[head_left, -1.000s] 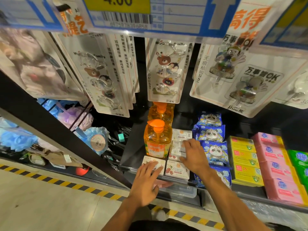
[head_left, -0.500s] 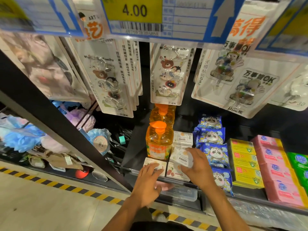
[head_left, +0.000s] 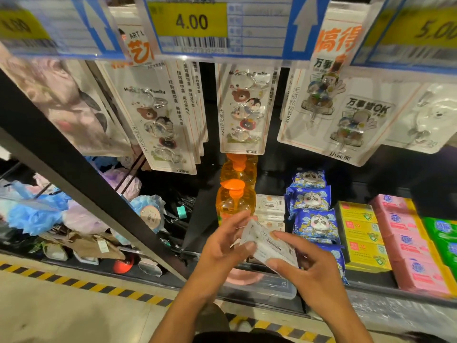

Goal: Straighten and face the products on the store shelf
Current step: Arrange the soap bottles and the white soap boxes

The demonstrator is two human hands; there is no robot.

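A small white soap packet [head_left: 268,245] is lifted off the shelf and tilted in front of it. My right hand [head_left: 309,271] pinches its lower right side between thumb and fingers. My left hand [head_left: 222,248] grips its left end. Behind them, more white soap packets [head_left: 269,206] lie in a column on the black shelf [head_left: 202,219]. An orange pump bottle [head_left: 233,201] stands left of that column, with a second one behind it. Blue panda packs [head_left: 314,219] line up to the right.
Yellow boxes [head_left: 358,231], pink packs [head_left: 405,233] and green packs [head_left: 442,231] fill the shelf's right part. Hook cards [head_left: 243,107] hang above from price rails [head_left: 193,23]. Bath puffs [head_left: 34,216] sit lower left. A clear plastic box [head_left: 272,285] rests below the shelf edge.
My right hand lifted a white packet off the column and drew it toward me. My left hand left the front packets and took hold of the lifted packet's left end.
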